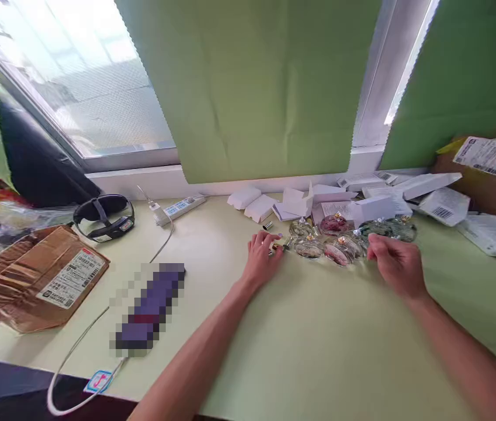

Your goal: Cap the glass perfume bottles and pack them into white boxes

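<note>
Left hand (262,256) rests on pale green table (318,351), fingertips pinched on small gold-tipped piece (277,248). Right hand (395,264) curls loosely beside cluster of round glass bottles (337,242), far centre; whether it grips anything, cannot tell. Bottles look fragile, smooth, likely slippery, light; best taken by body, not by gold cap. White cartons (318,199) scattered behind, cardboard parcel (37,280) near left.

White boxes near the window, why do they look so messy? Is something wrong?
The small white boxes lie scattered and opened behind the round glass bottles, some tipped at angles. Nothing looks spilled or broken.
</note>
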`<state>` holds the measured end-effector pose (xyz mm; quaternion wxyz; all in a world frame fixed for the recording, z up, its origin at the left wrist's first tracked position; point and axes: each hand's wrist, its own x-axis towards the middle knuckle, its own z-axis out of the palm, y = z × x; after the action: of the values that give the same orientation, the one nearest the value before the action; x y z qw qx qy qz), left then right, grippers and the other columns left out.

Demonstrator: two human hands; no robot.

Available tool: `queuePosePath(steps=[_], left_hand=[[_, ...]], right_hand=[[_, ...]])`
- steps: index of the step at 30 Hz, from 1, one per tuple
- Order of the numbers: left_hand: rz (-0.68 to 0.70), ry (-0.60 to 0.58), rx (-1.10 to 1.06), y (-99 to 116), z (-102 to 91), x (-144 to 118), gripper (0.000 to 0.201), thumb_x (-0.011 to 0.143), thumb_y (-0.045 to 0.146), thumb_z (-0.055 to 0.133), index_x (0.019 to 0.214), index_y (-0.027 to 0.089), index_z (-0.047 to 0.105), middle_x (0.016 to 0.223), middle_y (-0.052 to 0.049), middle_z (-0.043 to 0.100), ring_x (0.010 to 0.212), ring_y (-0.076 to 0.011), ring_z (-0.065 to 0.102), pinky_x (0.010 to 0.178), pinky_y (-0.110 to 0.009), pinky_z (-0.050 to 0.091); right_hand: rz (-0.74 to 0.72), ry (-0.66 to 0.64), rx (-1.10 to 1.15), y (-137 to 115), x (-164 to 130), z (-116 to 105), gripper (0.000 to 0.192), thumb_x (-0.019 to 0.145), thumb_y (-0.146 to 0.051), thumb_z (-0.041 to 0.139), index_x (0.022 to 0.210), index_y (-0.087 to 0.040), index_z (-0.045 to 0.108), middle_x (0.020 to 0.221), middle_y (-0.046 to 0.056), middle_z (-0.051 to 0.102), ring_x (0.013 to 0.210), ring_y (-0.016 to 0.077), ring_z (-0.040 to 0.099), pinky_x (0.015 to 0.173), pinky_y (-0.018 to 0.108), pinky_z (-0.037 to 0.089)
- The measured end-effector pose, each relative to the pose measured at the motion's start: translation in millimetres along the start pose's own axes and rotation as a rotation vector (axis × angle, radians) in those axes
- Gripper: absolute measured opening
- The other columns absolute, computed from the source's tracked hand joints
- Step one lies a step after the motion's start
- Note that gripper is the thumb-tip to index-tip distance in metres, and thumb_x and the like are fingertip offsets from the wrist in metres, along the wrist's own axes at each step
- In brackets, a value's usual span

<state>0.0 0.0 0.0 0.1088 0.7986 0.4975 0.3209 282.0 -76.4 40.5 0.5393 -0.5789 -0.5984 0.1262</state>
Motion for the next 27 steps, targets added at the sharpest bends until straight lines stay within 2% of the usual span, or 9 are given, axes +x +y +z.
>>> queuePosePath(steps=[5,15,27], left_hand=[[0.045,-0.041,-0.025,-4,6.0,-1,0.019,0.091,0.020,0.059,0.109,0.025,0.061,0.113,-0.006,0.058,0.112,-0.0228,0.053,0.101,-0.042,0.043],[0.016,-0.108,-0.062,-2,0.6,-1,0.016,0.093,0.021,0.056,0.106,0.026,0.062,0.109,-0.005,0.058,0.112,-0.0230,0.053,0.103,-0.043,0.042],[0.005,-0.137,-0.040,-1,0.5,-2,0.016,0.091,0.024,0.060,0.106,0.026,0.063,0.108,-0.004,0.059,0.112,-0.0228,0.054,0.102,-0.041,0.042]], right_hand=[[0.012,-0.011,-0.013,3,0,-2,0.051,0.095,-0.046,0.053,0.052,-0.020,0.049,0.046,-0.004,0.036,0.045,0.0108,0.033,0.049,0.028,0.029],[-0.004,-0.092,-0.051,2,-4,4,0.051,0.096,-0.048,0.050,0.052,-0.021,0.050,0.047,-0.005,0.032,0.045,0.0106,0.030,0.049,0.028,0.027],[0.046,-0.136,-0.066,-5,-5,2,0.052,0.095,-0.050,0.051,0.053,-0.019,0.050,0.049,-0.004,0.035,0.047,0.0104,0.032,0.050,0.028,0.027]])
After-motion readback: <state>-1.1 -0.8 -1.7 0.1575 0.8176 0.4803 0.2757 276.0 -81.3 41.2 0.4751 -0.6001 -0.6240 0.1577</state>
